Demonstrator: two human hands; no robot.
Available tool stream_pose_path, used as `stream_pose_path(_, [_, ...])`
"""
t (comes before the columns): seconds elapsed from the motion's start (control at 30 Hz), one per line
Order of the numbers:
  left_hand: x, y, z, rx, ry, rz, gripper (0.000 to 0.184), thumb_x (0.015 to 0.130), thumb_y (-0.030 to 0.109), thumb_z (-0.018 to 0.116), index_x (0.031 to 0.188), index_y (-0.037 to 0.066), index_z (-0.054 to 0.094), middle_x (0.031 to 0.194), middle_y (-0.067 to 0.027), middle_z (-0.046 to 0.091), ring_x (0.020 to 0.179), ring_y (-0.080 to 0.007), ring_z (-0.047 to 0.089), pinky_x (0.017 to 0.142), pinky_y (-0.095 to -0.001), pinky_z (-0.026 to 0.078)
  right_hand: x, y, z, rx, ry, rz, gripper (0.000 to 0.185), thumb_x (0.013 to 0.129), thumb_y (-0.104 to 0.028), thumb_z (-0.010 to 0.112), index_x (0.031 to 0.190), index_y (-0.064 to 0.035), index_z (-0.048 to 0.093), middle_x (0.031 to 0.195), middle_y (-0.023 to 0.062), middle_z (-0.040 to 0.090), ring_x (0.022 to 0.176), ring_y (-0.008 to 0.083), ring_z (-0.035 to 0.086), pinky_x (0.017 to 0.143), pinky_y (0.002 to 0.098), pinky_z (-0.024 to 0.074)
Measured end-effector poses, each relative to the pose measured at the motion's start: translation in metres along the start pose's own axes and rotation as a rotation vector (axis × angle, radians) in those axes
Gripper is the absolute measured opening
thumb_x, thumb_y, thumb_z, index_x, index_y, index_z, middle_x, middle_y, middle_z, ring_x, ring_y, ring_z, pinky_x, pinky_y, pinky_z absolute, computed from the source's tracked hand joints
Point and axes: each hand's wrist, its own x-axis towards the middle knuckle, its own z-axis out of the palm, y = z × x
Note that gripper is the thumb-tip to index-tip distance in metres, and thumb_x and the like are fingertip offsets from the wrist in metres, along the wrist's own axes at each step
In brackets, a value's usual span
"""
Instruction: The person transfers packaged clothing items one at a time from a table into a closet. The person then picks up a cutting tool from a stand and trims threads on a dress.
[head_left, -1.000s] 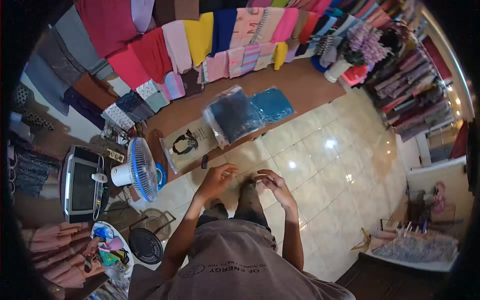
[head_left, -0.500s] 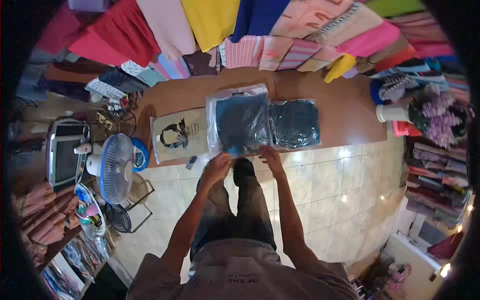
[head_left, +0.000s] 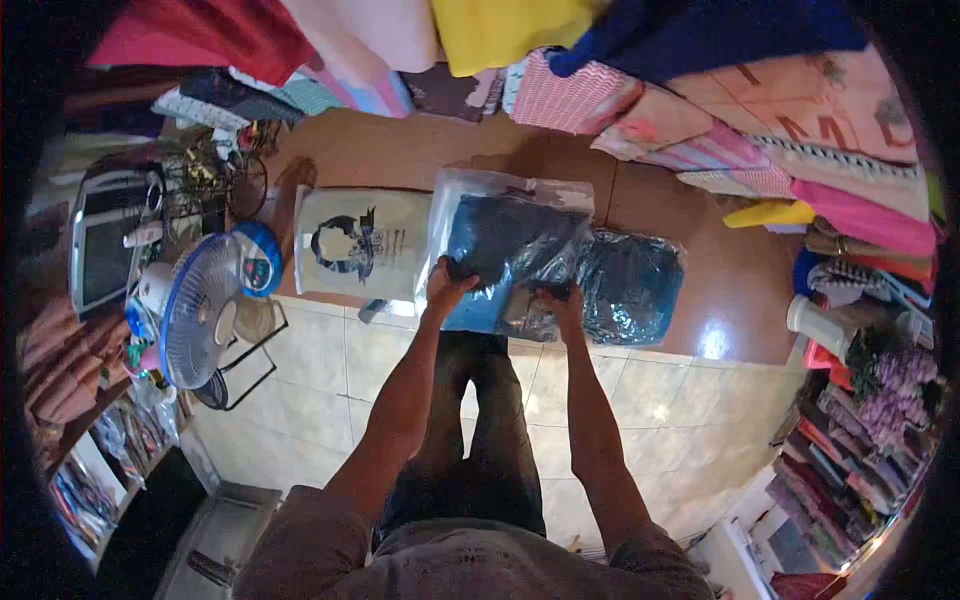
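Note:
Between my two hands lies a large clear plastic package (head_left: pixel 515 235) with dark blue folded contents, on the brown table (head_left: pixel 400 145). My left hand (head_left: pixel 448 290) is closed on its lower left part, fingers pressed on the plastic. On the lower right part, my right hand (head_left: pixel 563 305) grips the same package. To the right, a second plastic package (head_left: pixel 632 290) with dark and blue contents touches or lies partly under the large one. A cream bag (head_left: pixel 360 245) with a black printed figure lies flat to the left.
Colourful folded cloths (head_left: pixel 570 95) hang along the table's far side. At the left are a blue-rimmed fan (head_left: pixel 205 310) and an old television (head_left: pixel 108 240). A white vase (head_left: pixel 820 325) with purple flowers stands at the right. Tiled floor (head_left: pixel 650 400) lies below.
My hands have moved forward from above the floor and taken hold of the large package. The view has shifted nearer the table, and the package's lower edge now bends up.

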Motion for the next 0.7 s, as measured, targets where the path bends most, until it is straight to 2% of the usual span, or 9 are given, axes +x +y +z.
stream_pose_path(0.17, [0.004, -0.035, 0.05, 0.164, 0.158, -0.029, 0.075, 0.066, 0.039, 0.079, 0.119, -0.002, 0.043, 0.103, -0.022, 0.064, 0.097, -0.0412, 0.061, 0.081, -0.0451, 0.049, -0.021, -0.055, -0.01, 0.277, -0.128, 0.142, 0.046, 0.067, -0.023, 0.083, 0.104, -0.0058, 0.062, 0.091, 0.0015, 0.065, 0.077, 0.0121, 0.058, 0.068, 0.029, 0.0471])
stream_pose_path(0.27, [-0.023, -0.004, 0.022, 0.051, 0.075, 0.114, 0.072, 0.068, 0.038, 0.078, 0.118, -0.002, 0.045, 0.102, -0.0241, 0.064, 0.096, -0.0421, 0.061, 0.081, -0.0458, 0.049, -0.041, -0.07, -0.031, 0.317, -0.28, 0.245, 0.046, 0.068, -0.021, 0.082, 0.107, -0.0045, 0.063, 0.093, 0.0014, 0.065, 0.077, 0.0124, 0.059, 0.067, 0.0284, 0.0469])
stream_pose_path(0.4, [-0.09, 0.044, -0.031, -0.081, 0.04, 0.15, 0.061, 0.069, 0.036, 0.078, 0.111, 0.0, 0.05, 0.097, -0.0233, 0.065, 0.095, -0.0423, 0.061, 0.08, -0.0456, 0.048, -0.1, -0.111, -0.045, 0.445, -0.281, 0.113, 0.043, 0.072, -0.02, 0.079, 0.109, -0.0046, 0.063, 0.098, 0.0039, 0.065, 0.084, 0.0143, 0.061, 0.073, 0.0297, 0.0483])
stream_pose_path(0.43, [-0.117, 0.06, -0.043, 0.027, 0.116, 0.094, 0.058, 0.07, 0.031, 0.078, 0.111, 0.0, 0.051, 0.093, -0.0192, 0.066, 0.09, -0.0351, 0.064, 0.078, -0.0428, 0.049, -0.115, -0.115, -0.048, 0.414, -0.284, 0.081, 0.042, 0.074, -0.018, 0.077, 0.11, -0.0042, 0.062, 0.1, 0.0045, 0.065, 0.087, 0.0148, 0.061, 0.076, 0.0302, 0.0486])
stream_pose_path(0.47, [-0.139, 0.063, -0.054, -0.486, -0.003, 0.209, 0.051, 0.072, 0.026, 0.076, 0.111, 0.003, 0.054, 0.091, -0.0127, 0.065, 0.085, -0.0233, 0.063, 0.075, -0.0384, 0.049, -0.13, -0.118, -0.05, 0.382, -0.285, 0.049, 0.04, 0.076, -0.016, 0.075, 0.112, -0.0038, 0.061, 0.103, 0.005, 0.065, 0.091, 0.0153, 0.061, 0.079, 0.0307, 0.0489])
stream_pose_path(0.5, [-0.148, 0.046, -0.057, -0.392, -0.053, 0.063, 0.046, 0.074, 0.019, 0.075, 0.112, 0.003, 0.055, 0.091, -0.0074, 0.063, 0.083, -0.0156, 0.059, 0.074, -0.0337, 0.049, -0.147, -0.12, -0.053, 0.447, -0.328, 0.001, 0.039, 0.078, -0.014, 0.073, 0.113, -0.0034, 0.061, 0.104, 0.0051, 0.065, 0.094, 0.0156, 0.06, 0.081, 0.0312, 0.0488])
stream_pose_path(0.63, [-0.251, 0.062, -0.114, -0.202, 0.18, 0.252, 0.048, 0.079, 0.017, 0.074, 0.117, 0.001, 0.051, 0.099, -0.0089, 0.063, 0.087, -0.0146, 0.057, 0.079, -0.0327, 0.049, -0.229, -0.2, -0.056, 0.283, -0.395, -0.232, 0.049, 0.077, -0.016, 0.075, 0.121, -0.005, 0.055, 0.106, 0.0059, 0.061, 0.099, 0.0206, 0.057, 0.089, 0.0357, 0.0457])
stream_pose_path(0.67, [-0.288, 0.083, -0.138, -0.444, 0.145, 0.095, 0.052, 0.078, 0.019, 0.076, 0.119, 0.0, 0.051, 0.1, -0.0093, 0.064, 0.088, -0.0153, 0.058, 0.08, -0.0332, 0.049, -0.25, -0.233, -0.056, 0.134, -0.448, -0.275, 0.051, 0.076, -0.016, 0.076, 0.122, -0.0048, 0.055, 0.104, 0.0053, 0.061, 0.098, 0.0206, 0.057, 0.087, 0.0351, 0.0457])
stream_pose_path(0.7, [-0.303, 0.068, -0.145, -0.433, 0.281, 0.265, 0.054, 0.078, 0.02, 0.076, 0.121, 0.0, 0.05, 0.101, -0.0095, 0.064, 0.09, -0.0153, 0.058, 0.082, -0.0333, 0.049, -0.255, -0.234, -0.05, 0.115, -0.505, -0.331, 0.057, 0.072, -0.015, 0.079, 0.121, -0.0038, 0.053, 0.111, 0.0061, 0.059, 0.099, 0.021, 0.055, 0.085, 0.0344, 0.0464])
